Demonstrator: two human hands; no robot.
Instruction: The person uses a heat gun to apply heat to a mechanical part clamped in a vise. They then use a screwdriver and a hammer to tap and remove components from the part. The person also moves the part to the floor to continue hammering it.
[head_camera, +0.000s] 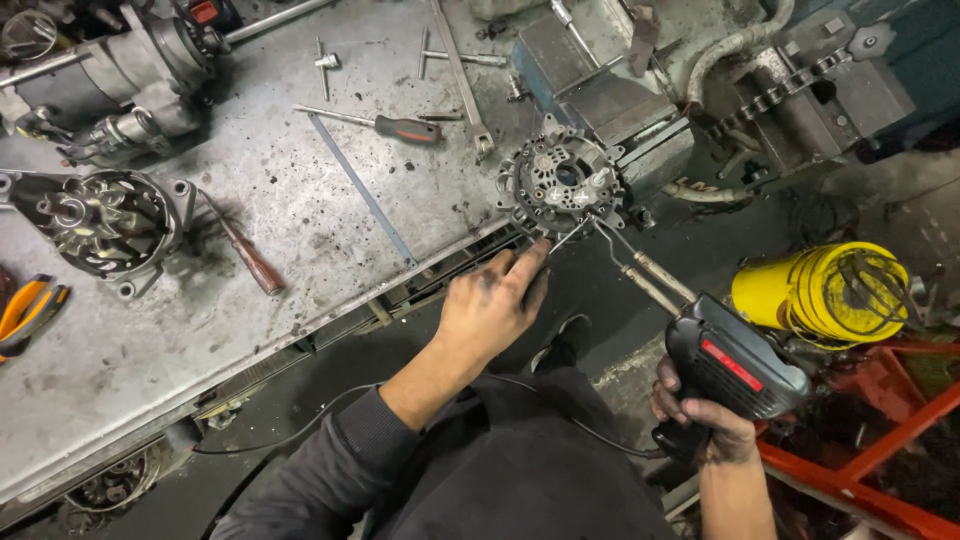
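Black soldering gun (735, 368) tip meets rectifier plate (560, 185) just beyond left fingers (528, 262)

Cold, even overhead light; steel tabletop (250, 270) bright with dull sheen, no hard glare. Floor below tabletop edge dim, near black. Soft short shadows under tools. Focus sharp at centre; wide-angle bending at edges, corners darker. No motion blur.

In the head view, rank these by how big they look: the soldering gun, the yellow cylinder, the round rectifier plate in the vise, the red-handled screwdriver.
1. Soldering gun, nearest the camera, so unsure against
2. Yellow cylinder, similar
3. Round rectifier plate
4. Red-handled screwdriver
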